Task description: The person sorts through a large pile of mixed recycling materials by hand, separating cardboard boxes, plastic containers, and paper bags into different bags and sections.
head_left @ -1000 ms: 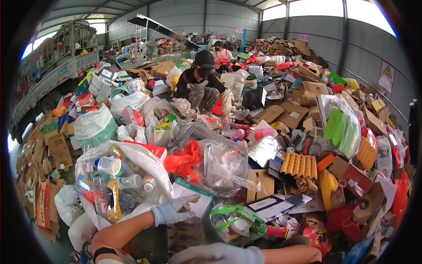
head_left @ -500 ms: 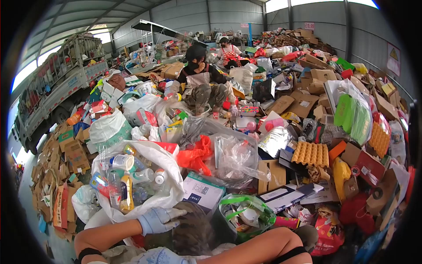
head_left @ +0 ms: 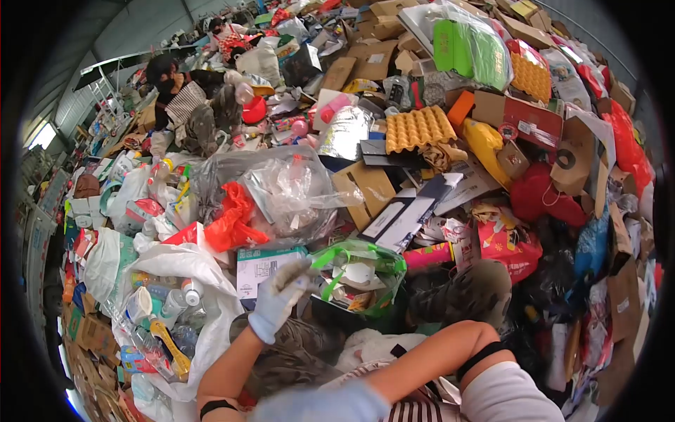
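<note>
My left hand (head_left: 278,301), in a pale blue glove with a greyish palm, is raised with its fingers half bent and apart. Its fingertips are at the left side of a clear bag with green handles (head_left: 383,261), which holds paper and mixed scraps. Behind that hand lies a white printed box (head_left: 261,273) with a green edge. Low at the bottom edge, close to my body, my gloved right hand (head_left: 320,404) is smeared by motion, its fingers indistinct. A white sack (head_left: 214,281) of plastic bottles stands open to the left, a yellow bottle (head_left: 169,344) among them.
Mixed waste surrounds me. Farther off are a red plastic bag (head_left: 235,218), a clear plastic bag (head_left: 292,186), an orange egg tray (head_left: 420,129) and a yellow bag (head_left: 485,148). Another person (head_left: 186,105) sits at the upper left, with a second person (head_left: 228,39) beyond.
The view has swung right and down. My left hand has risen from over my knee to beside the green-handled bag. My right hand has become a blur near my body.
</note>
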Action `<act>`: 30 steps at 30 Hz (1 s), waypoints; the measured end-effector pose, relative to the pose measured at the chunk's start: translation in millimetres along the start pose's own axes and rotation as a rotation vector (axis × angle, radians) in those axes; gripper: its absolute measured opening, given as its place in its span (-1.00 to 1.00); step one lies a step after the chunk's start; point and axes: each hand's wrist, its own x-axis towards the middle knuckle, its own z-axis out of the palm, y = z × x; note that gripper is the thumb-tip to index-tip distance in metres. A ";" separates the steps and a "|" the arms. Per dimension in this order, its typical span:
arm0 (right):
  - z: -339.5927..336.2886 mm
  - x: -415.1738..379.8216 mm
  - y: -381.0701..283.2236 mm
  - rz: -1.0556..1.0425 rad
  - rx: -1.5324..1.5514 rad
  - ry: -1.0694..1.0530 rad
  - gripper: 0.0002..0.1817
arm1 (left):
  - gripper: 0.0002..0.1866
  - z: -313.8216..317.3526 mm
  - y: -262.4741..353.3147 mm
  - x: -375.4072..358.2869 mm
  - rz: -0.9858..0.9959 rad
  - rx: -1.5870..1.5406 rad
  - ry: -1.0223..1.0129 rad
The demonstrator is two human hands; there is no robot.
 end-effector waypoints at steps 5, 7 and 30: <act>-179.4 -139.3 27.4 0.383 -0.612 1.631 -0.44 | -0.68 7.7 -16.5 79.1 -0.053 -0.215 0.041; -257.1 -268.2 47.3 0.541 -0.940 1.968 -0.31 | -0.71 1.2 -45.9 112.0 0.000 -0.239 0.177; -274.1 -160.1 -100.0 0.416 -0.078 1.545 -0.59 | -0.67 14.5 -43.4 157.3 -0.297 -0.529 0.146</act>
